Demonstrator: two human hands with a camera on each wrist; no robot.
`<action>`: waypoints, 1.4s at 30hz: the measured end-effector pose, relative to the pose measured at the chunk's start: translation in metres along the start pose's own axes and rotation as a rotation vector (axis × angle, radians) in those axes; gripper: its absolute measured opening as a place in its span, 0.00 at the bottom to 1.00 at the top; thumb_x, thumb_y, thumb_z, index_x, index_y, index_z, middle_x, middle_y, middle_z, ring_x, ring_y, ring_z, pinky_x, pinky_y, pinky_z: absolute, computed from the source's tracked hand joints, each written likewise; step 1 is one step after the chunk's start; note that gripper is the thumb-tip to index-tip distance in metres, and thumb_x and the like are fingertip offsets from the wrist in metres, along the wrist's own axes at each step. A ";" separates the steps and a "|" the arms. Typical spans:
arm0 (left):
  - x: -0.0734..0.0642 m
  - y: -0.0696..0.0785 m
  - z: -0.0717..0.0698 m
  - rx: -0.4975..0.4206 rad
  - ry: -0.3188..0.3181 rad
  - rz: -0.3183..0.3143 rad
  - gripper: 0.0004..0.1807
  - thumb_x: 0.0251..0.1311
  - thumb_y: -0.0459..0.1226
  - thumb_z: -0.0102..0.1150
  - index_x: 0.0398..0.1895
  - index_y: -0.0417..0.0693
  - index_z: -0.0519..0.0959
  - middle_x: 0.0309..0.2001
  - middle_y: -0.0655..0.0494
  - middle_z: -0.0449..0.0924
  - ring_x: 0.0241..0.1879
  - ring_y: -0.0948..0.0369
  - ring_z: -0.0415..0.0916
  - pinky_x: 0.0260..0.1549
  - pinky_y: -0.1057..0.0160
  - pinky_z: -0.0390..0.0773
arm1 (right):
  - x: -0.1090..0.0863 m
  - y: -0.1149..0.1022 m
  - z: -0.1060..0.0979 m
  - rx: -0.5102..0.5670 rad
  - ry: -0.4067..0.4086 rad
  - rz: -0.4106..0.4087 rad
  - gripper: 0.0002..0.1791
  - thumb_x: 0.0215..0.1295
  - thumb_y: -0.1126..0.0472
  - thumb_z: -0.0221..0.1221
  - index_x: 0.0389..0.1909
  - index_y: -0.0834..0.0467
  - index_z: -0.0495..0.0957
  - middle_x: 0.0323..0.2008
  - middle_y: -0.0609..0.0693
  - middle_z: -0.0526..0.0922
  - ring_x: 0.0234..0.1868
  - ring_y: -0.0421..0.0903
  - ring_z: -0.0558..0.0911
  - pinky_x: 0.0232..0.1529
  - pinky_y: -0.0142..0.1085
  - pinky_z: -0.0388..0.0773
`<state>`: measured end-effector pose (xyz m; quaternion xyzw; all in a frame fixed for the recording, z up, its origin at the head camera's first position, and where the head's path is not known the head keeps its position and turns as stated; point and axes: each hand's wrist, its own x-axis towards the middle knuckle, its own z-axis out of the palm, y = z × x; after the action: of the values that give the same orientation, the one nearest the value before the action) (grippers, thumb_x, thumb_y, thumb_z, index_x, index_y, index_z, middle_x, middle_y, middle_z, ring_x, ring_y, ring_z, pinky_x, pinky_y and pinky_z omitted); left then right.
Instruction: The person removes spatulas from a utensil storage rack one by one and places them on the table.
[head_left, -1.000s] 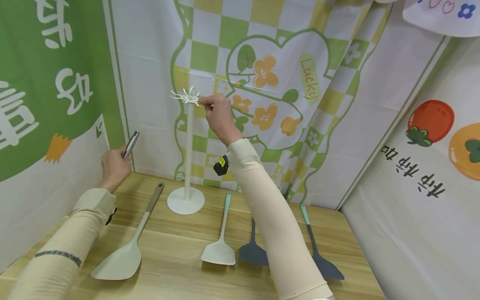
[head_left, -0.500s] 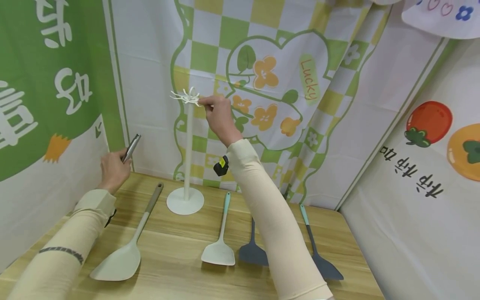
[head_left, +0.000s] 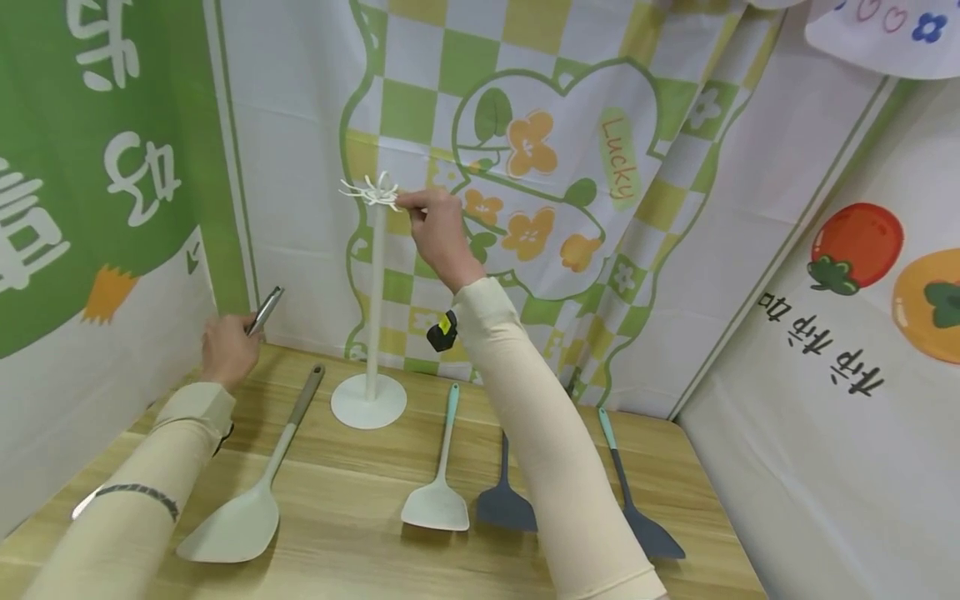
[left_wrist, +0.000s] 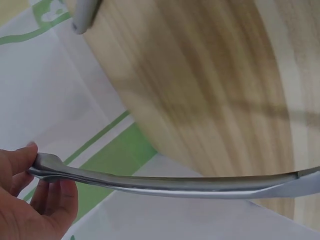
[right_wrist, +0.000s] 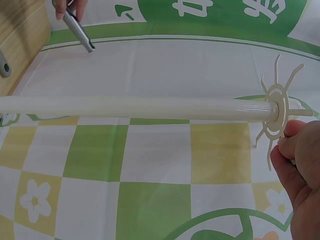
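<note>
My left hand (head_left: 230, 350) grips the end of a long, silver metal-handled utensil (left_wrist: 190, 186), low at the left above the table. The utensil's far end runs out of the left wrist view; its kind does not show. In the head view, a shiny pale edge (head_left: 86, 502) peeks out beside the left sleeve. My right hand (head_left: 442, 229) pinches one hook of the white hook ring (right_wrist: 279, 110) on top of a utensil stand. The stand's white pole (head_left: 375, 308) rises upright from a round base (head_left: 369, 414) at the back of the table.
On the wooden table (head_left: 337, 533) lie a large beige spatula (head_left: 240, 517), a smaller pale one with a mint handle tip (head_left: 437, 505), and two dark grey spatulas (head_left: 506, 507), the right one (head_left: 651, 533) mint-tipped. Printed curtains (head_left: 420, 100) hang close behind and beside.
My left hand has sunk slightly with the utensil, and the pale edge beside its sleeve has come into sight. The right hand keeps its pinch on the hook.
</note>
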<state>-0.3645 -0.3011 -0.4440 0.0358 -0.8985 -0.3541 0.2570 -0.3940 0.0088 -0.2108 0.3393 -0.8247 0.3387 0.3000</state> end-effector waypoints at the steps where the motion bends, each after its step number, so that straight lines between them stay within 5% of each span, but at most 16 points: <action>1: 0.000 -0.002 0.001 0.014 -0.009 0.001 0.19 0.66 0.28 0.57 0.57 0.25 0.77 0.45 0.23 0.81 0.44 0.30 0.78 0.40 0.33 0.78 | 0.000 0.000 0.000 -0.002 -0.002 -0.003 0.15 0.72 0.76 0.54 0.46 0.62 0.88 0.48 0.57 0.89 0.50 0.48 0.88 0.34 0.24 0.74; 9: -0.001 -0.011 0.006 0.064 -0.031 -0.019 0.15 0.66 0.29 0.56 0.50 0.27 0.81 0.36 0.25 0.81 0.36 0.32 0.76 0.33 0.35 0.77 | 0.002 0.000 -0.002 0.010 0.003 -0.006 0.16 0.71 0.77 0.53 0.46 0.62 0.88 0.48 0.57 0.89 0.49 0.48 0.88 0.34 0.24 0.72; 15: -0.003 -0.017 0.008 0.094 -0.081 -0.038 0.17 0.65 0.29 0.57 0.52 0.23 0.79 0.41 0.22 0.80 0.41 0.29 0.77 0.38 0.33 0.77 | 0.003 0.002 -0.003 -0.005 0.003 -0.007 0.16 0.71 0.76 0.54 0.47 0.62 0.88 0.47 0.56 0.89 0.49 0.48 0.88 0.33 0.25 0.73; 24: -0.004 -0.029 0.018 0.064 -0.106 -0.089 0.22 0.56 0.25 0.51 0.55 0.24 0.78 0.41 0.22 0.79 0.40 0.30 0.76 0.37 0.34 0.78 | 0.002 0.003 -0.003 -0.002 0.000 0.013 0.16 0.71 0.76 0.54 0.46 0.62 0.88 0.48 0.56 0.89 0.52 0.47 0.87 0.48 0.24 0.83; 35: -0.009 -0.046 0.033 0.086 -0.056 0.029 0.07 0.48 0.24 0.55 0.27 0.26 0.81 0.26 0.32 0.78 0.30 0.36 0.74 0.30 0.37 0.75 | 0.001 0.003 -0.002 -0.010 -0.015 0.025 0.16 0.72 0.75 0.53 0.48 0.62 0.88 0.50 0.56 0.88 0.54 0.47 0.87 0.46 0.22 0.80; 42: -0.016 -0.053 0.032 0.093 -0.113 -0.014 0.02 0.44 0.24 0.55 0.20 0.29 0.77 0.22 0.36 0.75 0.28 0.38 0.72 0.26 0.43 0.73 | -0.001 0.004 0.000 -0.012 -0.026 0.032 0.16 0.73 0.74 0.53 0.49 0.61 0.87 0.50 0.55 0.88 0.55 0.45 0.86 0.47 0.22 0.81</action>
<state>-0.3728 -0.3168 -0.5053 0.0339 -0.9268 -0.3151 0.2014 -0.3965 0.0106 -0.2127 0.3287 -0.8360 0.3339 0.2857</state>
